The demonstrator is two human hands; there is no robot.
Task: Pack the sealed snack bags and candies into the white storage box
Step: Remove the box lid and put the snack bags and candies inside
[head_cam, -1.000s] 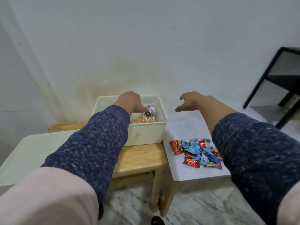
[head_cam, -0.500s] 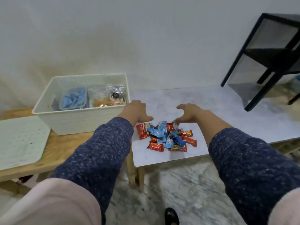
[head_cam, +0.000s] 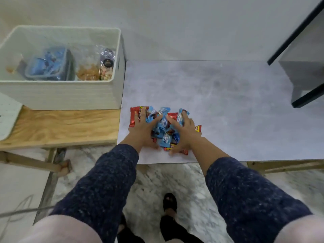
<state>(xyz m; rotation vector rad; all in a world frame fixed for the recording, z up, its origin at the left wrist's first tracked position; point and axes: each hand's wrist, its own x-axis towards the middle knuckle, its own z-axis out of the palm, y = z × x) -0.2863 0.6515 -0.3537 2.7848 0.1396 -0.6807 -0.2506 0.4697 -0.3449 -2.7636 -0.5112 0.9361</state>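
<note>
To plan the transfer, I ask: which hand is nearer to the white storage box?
Left. The left hand rests on the candies beside the white storage box; the right hand lies farther away.

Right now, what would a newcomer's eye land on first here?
The pile of red and blue candies near the front edge of the grey table, with the left hand and right hand spread flat over it from either side. Next, the white box on the wooden bench to the left, already holding a blue container and clear snack bags.
</note>
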